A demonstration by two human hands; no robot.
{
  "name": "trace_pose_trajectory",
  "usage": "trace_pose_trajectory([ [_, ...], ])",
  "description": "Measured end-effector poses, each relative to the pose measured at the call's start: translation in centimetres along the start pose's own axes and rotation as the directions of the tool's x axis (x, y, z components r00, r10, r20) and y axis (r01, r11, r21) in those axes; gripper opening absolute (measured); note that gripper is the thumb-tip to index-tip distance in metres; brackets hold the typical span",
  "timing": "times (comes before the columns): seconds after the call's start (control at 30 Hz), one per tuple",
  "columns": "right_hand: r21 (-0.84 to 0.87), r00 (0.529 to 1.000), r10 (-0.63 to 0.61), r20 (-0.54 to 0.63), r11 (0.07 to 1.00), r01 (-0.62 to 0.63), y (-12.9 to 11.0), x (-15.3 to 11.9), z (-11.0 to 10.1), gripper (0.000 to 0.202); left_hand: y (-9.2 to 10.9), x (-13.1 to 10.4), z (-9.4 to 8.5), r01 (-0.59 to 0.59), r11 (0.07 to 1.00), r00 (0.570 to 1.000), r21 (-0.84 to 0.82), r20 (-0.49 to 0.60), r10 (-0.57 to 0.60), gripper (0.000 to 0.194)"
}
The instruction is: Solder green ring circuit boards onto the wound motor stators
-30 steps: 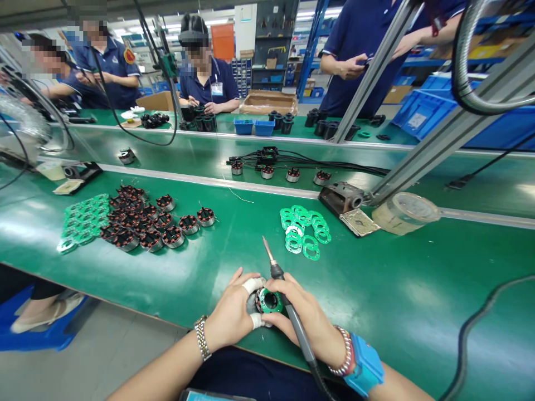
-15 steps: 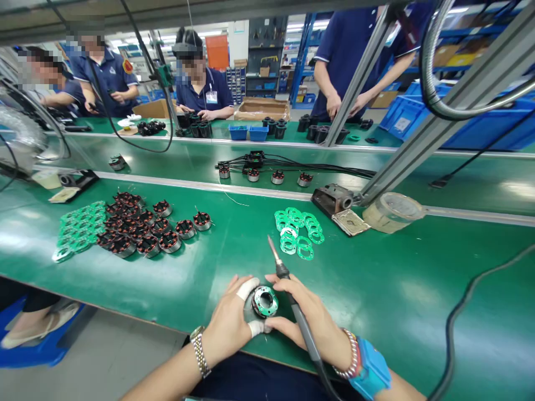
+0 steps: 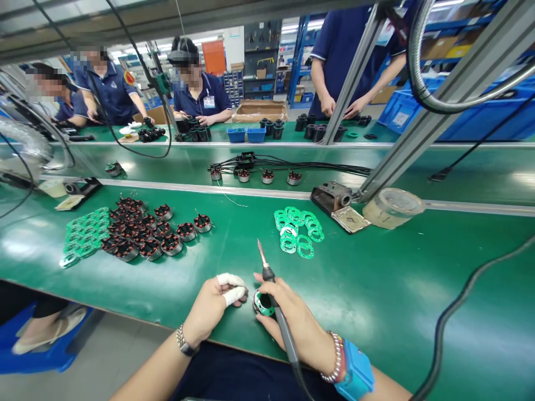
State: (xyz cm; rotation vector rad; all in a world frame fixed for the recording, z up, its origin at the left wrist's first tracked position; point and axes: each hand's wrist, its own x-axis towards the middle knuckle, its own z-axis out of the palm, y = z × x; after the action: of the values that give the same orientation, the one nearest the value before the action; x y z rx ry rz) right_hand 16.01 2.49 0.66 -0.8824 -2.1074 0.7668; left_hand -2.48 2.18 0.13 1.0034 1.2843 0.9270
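My right hand curls around a motor stator topped with a green ring-shaped circuit board. The same hand carries a soldering iron, its handle lying across the palm and its tip pointing up and away over the table. Just left of the stator, my left hand is closed in a pinch, with white coverings on two fingers. Its fingertips sit close to the stator's edge. Whatever they pinch is too small to make out.
Several copper-wound stators stand at the left beside rows of green boards. Loose green rings lie ahead. Farther back are a soldering iron stand, a tub and a slanted metal post. Co-workers work across the bench.
My left hand has let go of the stator's side, moved left and closed into a pinch. My right hand has shifted slightly left, keeping the stator and the soldering iron.
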Motion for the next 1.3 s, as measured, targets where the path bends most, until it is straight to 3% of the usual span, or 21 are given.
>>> trace_pose_trajectory([
  [0.1,0.046,0.998,-0.033,0.059,0.998,0.03,0.3,-0.2,-0.5,0.043,0.2,0.2,0.9,0.064,0.981,0.998,-0.184,-0.01,-0.067,0.027],
  [0.23,0.063,0.997,-0.019,0.075,0.998,0.014,0.7,-0.6,-0.6,0.045,0.1,-0.2,1.7,0.075,0.957,0.994,-0.281,-0.054,-0.094,0.032],
  [0.43,0.07,0.997,-0.007,0.071,0.998,0.002,0.7,-0.6,-0.4,0.042,-0.3,-1.3,1.7,0.048,0.992,0.988,-0.12,-0.141,-0.065,0.025],
  [0.67,0.029,0.998,-0.028,0.057,0.999,0.026,0.6,-0.6,-0.5,0.042,-0.5,-1.0,2.3,-0.08,0.997,0.981,0.004,-0.176,0.08,0.021],
  [0.77,0.021,0.998,-0.033,0.051,0.999,0.032,0.5,-0.6,-0.5,0.043,-0.8,-1.1,2.0,-0.145,0.989,0.973,-0.004,-0.182,0.142,0.043],
  [0.87,0.02,0.998,-0.041,0.053,0.999,0.04,0.5,-0.5,-0.5,0.043,-0.9,-1.5,1.4,-0.082,0.996,0.977,-0.042,-0.199,0.072,0.047],
  [0.97,0.031,0.997,-0.042,0.06,0.999,0.041,0.5,-0.5,-0.5,0.043,-0.7,-1.7,1.0,0.017,1.0,0.992,0.007,-0.122,-0.016,0.022],
  [1.03,0.034,0.997,-0.048,0.062,0.998,0.046,0.6,-0.5,-0.5,0.042,-0.6,-1.7,1.2,0.012,0.999,0.996,0.04,-0.087,-0.009,0.015],
  [1.2,0.014,0.997,-0.048,0.066,0.999,0.047,0.5,-0.5,-0.7,0.042,-0.1,-1.2,2.5,-0.044,0.999,0.995,-0.007,-0.093,0.043,0.022],
  [1.3,0.008,0.996,-0.071,0.053,0.997,0.07,0.3,-0.4,-0.9,0.04,0.2,-0.9,2.9,-0.029,0.999,0.999,-0.02,-0.042,0.028,0.023],
])
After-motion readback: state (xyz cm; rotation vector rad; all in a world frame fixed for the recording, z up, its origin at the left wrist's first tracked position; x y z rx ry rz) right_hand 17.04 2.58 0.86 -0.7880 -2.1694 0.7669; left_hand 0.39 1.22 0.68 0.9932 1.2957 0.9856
